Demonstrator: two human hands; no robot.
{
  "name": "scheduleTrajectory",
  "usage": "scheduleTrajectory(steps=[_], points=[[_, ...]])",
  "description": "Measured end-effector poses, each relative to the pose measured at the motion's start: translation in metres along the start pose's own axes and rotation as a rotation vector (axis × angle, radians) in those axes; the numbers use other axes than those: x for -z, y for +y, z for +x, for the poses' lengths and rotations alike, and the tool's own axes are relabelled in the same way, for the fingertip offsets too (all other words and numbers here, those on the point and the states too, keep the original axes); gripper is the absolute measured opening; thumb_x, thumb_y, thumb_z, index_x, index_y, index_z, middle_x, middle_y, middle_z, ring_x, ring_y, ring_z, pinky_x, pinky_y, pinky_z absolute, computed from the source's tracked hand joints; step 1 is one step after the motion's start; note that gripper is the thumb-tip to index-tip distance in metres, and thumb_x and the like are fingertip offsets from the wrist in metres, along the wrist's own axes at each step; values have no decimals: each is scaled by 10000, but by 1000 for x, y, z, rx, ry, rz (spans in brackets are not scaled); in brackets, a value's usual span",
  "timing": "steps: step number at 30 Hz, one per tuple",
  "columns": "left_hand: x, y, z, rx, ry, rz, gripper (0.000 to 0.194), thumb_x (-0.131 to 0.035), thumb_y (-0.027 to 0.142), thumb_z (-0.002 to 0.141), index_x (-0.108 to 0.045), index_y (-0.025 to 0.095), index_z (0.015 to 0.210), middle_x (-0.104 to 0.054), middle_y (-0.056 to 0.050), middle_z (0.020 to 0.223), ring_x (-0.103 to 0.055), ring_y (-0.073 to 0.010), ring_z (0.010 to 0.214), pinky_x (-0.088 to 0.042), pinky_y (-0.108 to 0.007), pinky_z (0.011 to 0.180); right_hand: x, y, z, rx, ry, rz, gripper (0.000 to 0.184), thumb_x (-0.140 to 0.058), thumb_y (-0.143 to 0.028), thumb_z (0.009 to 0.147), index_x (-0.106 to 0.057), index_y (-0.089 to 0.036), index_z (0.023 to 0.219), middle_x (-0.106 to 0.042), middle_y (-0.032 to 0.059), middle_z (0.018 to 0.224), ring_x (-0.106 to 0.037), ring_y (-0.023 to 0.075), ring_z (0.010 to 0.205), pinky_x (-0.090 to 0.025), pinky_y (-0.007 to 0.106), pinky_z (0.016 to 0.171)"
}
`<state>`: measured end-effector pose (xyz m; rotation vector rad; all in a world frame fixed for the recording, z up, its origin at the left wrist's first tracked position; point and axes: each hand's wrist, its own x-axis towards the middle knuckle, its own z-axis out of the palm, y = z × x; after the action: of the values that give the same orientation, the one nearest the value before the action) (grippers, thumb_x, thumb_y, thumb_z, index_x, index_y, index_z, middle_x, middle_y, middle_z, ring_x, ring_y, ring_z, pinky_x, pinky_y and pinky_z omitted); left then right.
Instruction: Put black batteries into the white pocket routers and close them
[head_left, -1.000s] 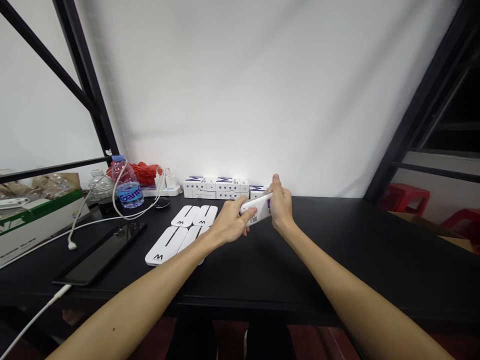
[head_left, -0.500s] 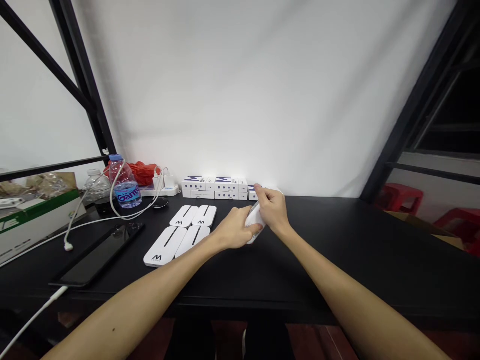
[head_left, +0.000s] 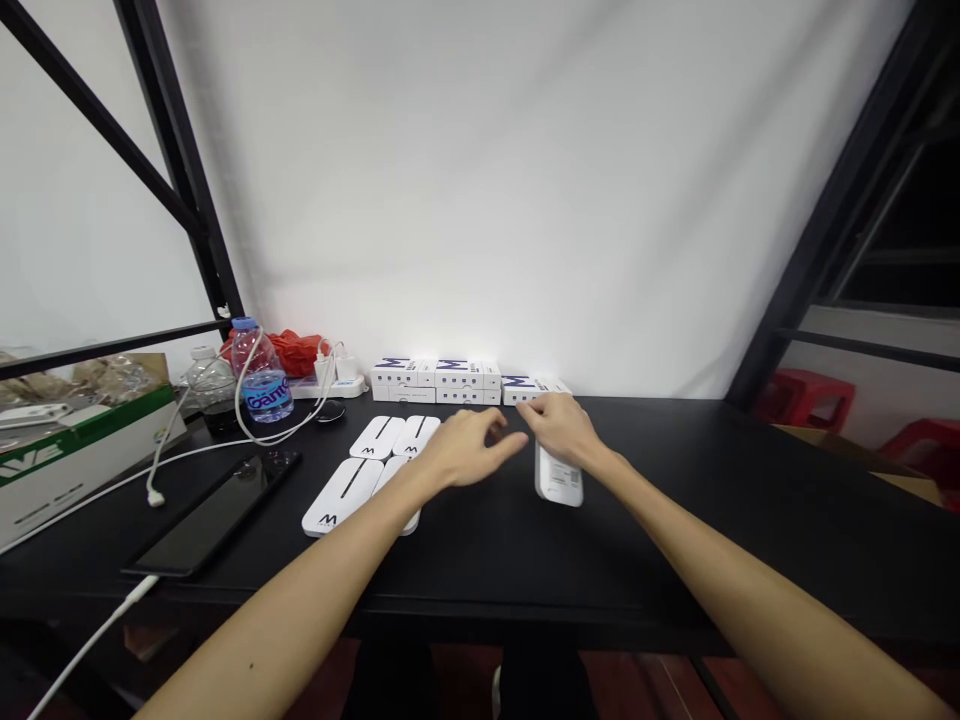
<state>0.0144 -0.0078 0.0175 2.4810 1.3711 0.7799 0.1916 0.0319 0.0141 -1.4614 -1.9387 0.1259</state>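
Note:
My right hand (head_left: 561, 428) grips a small white rounded device (head_left: 559, 482) from above, over the black table. A printed label shows on the side of it that faces me; its upper end is hidden behind my fingers. To the left, my left hand (head_left: 480, 447) is open and empty, its thumb and fingers apart, not touching the device. Beyond my left forearm lie several flat white devices (head_left: 342, 495) of similar look, each with a black stripe, set out in two rows. The forearm covers part of the nearer row.
White boxes with purple print (head_left: 465, 382) line the wall, some stacked. On the left are a black phone (head_left: 214, 520) on a white cable, a water bottle (head_left: 262, 375), a power strip (head_left: 349, 386), a red bag (head_left: 300, 352) and a carton (head_left: 82, 460). Red stools (head_left: 806, 400) stand at right.
My left hand has let go of the white device and its fingers have spread. My right hand has moved slightly right with the device, which now hangs more upright with its label showing.

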Motion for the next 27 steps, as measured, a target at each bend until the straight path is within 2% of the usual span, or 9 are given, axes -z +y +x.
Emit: scheduleTrajectory(steps=[3,6,8,11,13,17,21,25,27], points=[[21,-22,1,223,37,265,353,-471,442,836,-613,170,1011,-670,-120,1044,-576,-301,1025,-449,-381,795,11,25,3,-36,-34,-14,431,-431,-391,812,-284,-197,456,-300,-39,458,-282,94,458,-211,258,481],[39,-35,-9,278,27,288,343,-466,396,824,-622,148,1002,-654,-153,1078,-554,-335,1056,-453,-413,784,24,47,6,-63,-49,-20,455,-432,-457,820,-270,-204,478,-262,-50,464,-260,93,450,-227,258,476],[42,-35,-23,276,3,300,377,-459,427,824,-619,157,1033,-634,-145,1123,-526,-329,1096,-447,-424,823,30,58,9,-53,-135,-26,462,-450,-501,816,-313,-204,489,-313,-48,470,-294,97,446,-248,263,477],[37,-27,-51,266,-25,389,403,-486,460,813,-632,168,1048,-598,-153,1182,-478,-347,1146,-421,-480,871,34,68,9,-17,-286,-65,455,-458,-545,818,-412,-199,526,-435,-23,510,-393,117,467,-298,272,491],[31,-23,-69,265,-24,435,417,-495,483,814,-638,180,1061,-573,-152,1238,-439,-360,1189,-382,-549,906,32,70,5,7,-334,-91,445,-454,-554,823,-478,-198,558,-513,1,554,-460,139,508,-334,280,510],[19,-23,-97,245,-17,429,502,-474,545,833,-583,217,1198,-510,-116,1360,-364,-349,1285,-265,-605,1003,29,69,-7,89,-357,-82,323,-484,-491,821,-628,-208,759,-666,50,806,-605,206,754,-439,310,669],[10,-25,-108,233,45,465,537,-454,545,856,-533,217,1274,-514,-108,1369,-380,-338,1276,-226,-607,1025,33,68,-22,158,-296,-143,284,-494,-442,814,-632,-218,920,-667,64,1019,-604,233,974,-450,342,834],[5,-23,-108,207,86,530,492,-423,521,883,-549,220,1252,-540,-113,1341,-389,-348,1262,-182,-646,1016,43,67,-39,-33,-174,-396,443,-445,-573,803,-632,-201,951,-667,122,1003,-612,320,929,-469,412,690],[4,-21,-106,196,89,555,472,-415,508,890,-563,215,1228,-551,-120,1323,-407,-345,1246,-187,-645,1013,47,68,-46,-151,-206,-463,528,-416,-641,789,-639,-182,926,-677,151,925,-635,337,819,-457,417,611]])
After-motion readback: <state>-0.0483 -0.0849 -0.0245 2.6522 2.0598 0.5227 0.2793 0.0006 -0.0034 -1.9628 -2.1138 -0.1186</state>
